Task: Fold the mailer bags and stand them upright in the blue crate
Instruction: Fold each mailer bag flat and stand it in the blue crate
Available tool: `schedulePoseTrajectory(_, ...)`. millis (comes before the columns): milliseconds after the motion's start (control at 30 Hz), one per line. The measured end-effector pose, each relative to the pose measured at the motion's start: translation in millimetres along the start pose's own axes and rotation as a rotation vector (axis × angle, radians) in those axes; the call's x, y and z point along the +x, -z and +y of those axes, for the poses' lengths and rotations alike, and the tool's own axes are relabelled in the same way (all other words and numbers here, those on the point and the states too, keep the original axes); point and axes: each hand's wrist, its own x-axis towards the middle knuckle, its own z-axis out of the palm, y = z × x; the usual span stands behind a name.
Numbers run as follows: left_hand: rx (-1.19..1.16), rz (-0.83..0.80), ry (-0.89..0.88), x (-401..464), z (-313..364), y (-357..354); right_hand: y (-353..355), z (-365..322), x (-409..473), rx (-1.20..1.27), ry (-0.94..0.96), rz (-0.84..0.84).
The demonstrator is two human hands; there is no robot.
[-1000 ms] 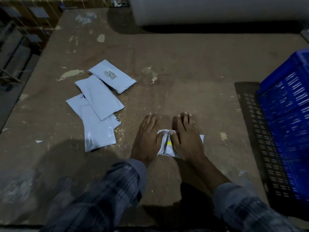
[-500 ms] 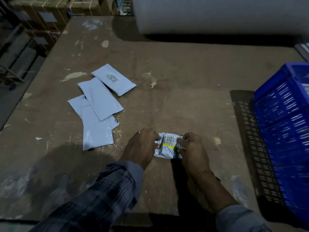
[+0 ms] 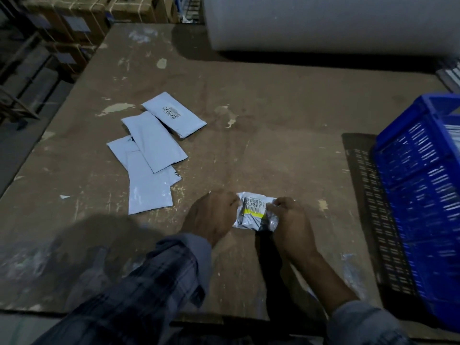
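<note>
A folded grey mailer bag (image 3: 255, 212) with a barcode label and a yellow stripe lies near the front middle of the brown table (image 3: 273, 115). My left hand (image 3: 211, 215) grips its left end with curled fingers. My right hand (image 3: 290, 220) pinches its right end. Several flat pale mailer bags (image 3: 149, 155) lie overlapping to the left, the farthest one (image 3: 174, 114) showing a barcode. The blue crate (image 3: 423, 195) stands at the right edge, with pale bags (image 3: 454, 135) visible inside it.
A large white roll (image 3: 323, 23) lies across the back of the table. Cardboard boxes (image 3: 74, 26) stand stacked beyond the back left corner. The crate casts a slotted shadow on the table beside it.
My hands went from pressing flat on the bag to gripping its two ends with curled fingers. The label now faces up. The view shifted slightly.
</note>
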Motion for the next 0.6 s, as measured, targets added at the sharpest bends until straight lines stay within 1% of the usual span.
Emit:
schedulePoseTrajectory(33,-0.015,0.027,0.047,7.2,5.3,3.7,0.6,1.4,9.4,-0.017,-0.040,0.019)
schedulePoseTrajectory(100,-0.022,0.088,0.074,18.7,9.7,2.3,-2.5,-2.1,29.4,-0.022,-0.146,0.088)
schedulePoseTrajectory(200,0.189,0.174,0.163,23.7,2.9,-32.2,-25.8,-4.5,42.3,-0.162,-0.166,0.160)
schedulePoseTrajectory(267,0.229,0.210,0.210,20.5,-1.2,-49.7,-42.1,0.1,40.4,-0.240,-0.185,0.145)
schedulePoseTrajectory(333,0.285,0.192,0.179,18.6,-4.6,-54.8,-52.4,6.6,37.4,-0.267,-0.177,0.122)
schedulePoseTrajectory(400,0.363,0.158,0.127,20.3,-4.0,-51.5,-53.5,9.3,42.2,-0.303,-0.123,0.090)
schedulePoseTrajectory(600,0.428,0.083,0.087,30.4,1.4,-51.7,-50.9,17.0,62.6,-0.355,-0.021,-0.025)
